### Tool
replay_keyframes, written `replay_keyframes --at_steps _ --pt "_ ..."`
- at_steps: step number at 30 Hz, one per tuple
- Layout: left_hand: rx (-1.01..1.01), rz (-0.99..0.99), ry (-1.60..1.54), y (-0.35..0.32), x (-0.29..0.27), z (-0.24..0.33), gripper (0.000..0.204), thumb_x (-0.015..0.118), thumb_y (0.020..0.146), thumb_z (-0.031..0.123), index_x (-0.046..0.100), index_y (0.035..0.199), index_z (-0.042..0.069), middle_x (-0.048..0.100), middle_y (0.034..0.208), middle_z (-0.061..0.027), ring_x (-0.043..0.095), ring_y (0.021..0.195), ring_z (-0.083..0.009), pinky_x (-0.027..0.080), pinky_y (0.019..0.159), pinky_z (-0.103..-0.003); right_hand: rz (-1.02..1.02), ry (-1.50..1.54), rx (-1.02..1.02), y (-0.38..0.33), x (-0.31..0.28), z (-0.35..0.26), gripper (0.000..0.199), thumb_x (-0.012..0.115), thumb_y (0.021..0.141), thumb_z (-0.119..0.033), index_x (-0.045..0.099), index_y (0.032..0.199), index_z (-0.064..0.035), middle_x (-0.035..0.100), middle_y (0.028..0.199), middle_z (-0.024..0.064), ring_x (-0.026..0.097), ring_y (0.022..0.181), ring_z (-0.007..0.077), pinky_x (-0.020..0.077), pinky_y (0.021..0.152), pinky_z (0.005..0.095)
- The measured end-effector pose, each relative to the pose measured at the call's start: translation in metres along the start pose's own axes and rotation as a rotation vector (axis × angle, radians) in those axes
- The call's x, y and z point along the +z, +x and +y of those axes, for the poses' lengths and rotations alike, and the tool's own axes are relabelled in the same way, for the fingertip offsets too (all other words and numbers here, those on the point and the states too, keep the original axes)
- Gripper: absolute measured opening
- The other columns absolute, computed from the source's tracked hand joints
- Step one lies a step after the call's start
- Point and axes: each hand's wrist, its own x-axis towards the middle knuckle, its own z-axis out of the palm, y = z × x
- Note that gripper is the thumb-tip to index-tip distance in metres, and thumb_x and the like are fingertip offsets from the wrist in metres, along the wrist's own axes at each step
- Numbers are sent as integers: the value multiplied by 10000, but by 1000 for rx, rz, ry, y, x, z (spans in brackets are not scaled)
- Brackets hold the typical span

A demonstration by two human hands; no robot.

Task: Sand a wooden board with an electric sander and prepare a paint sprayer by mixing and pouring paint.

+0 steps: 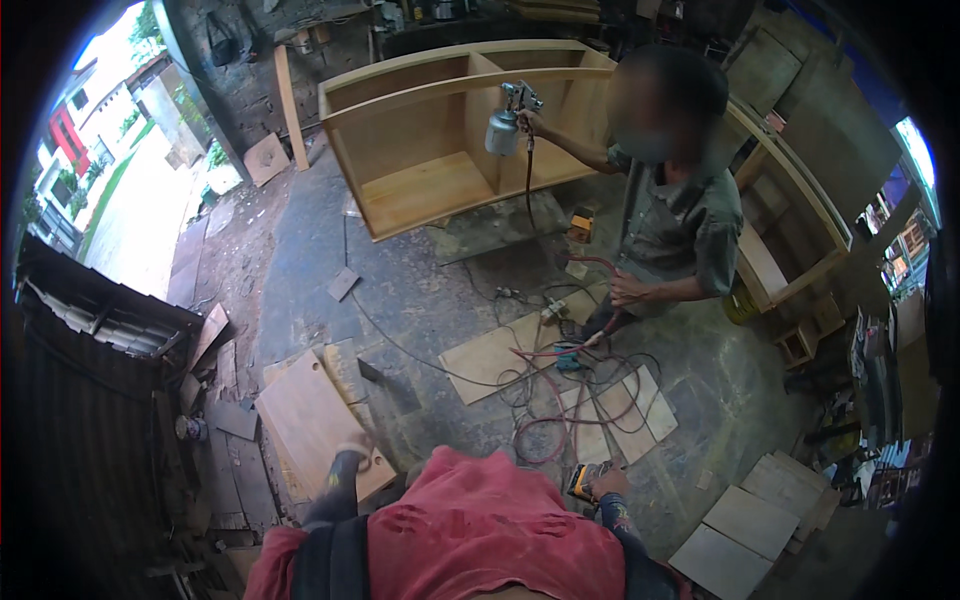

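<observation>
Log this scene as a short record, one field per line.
Left grip: at the near end of a wooden panel, blurred
Right grip: on a yellow-black tool
Co-worker: raised hand holding a spray gun
Cabinet: wooden, open-fronted, behind the spray gun
Floor: grey, with tangled hoses and cables on it

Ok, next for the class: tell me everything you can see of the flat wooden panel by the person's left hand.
The wooden panel is a flat, roughly rectangular board, light reddish-brown and smooth-looking, with a small round hole near its far corner. It lies flat, low over the floor, slanting from far left toward near right, with paler boards showing past its edges. The person's left hand appears to rest on its near right part, covering some of it.
</observation>
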Motion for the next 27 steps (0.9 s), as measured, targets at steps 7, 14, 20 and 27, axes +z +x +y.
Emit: replay_keyframes --at_steps 7,14,20,27 --pt "532 386 -193 105 -232 309 402 616 972 297 705 1242 13 727 1137 -266 686 1078 -458 545 925 -490 41 44 135 27 -28 7 980 843 770 -431 353 1562 -129 698 1180 245 712 1025 426 587 890 518" --pt "965 461 -215 214 -354 548 425 664 927 259 701 1309 78 724 1183 -250 681 1123 -441 543 991 -475 42 349 272 29 -29 -28 1112 902 663 -497 383 1573 -122 499 1428 341 632 1168 488 546 952 550" --pt "1282 562 -212 296 -484 742 470 738 885 190 677 1329 47 704 1251 -243 666 1153 -438 531 1013 -452 -74 321 523 57 -3 -81 956 874 633 -420 499 1445 -83 588 1382 338 652 1193 460 559 958 516" --pt "1370 562 8 383 -532 929 742 773 839 247 493 1500 59 555 1446 -260 537 1327 -438 465 1099 -483 21 469 682 62 -73 -228 901 859 640 -362 541 1447 -120 643 1284 299 676 1118 460 554 944 518"
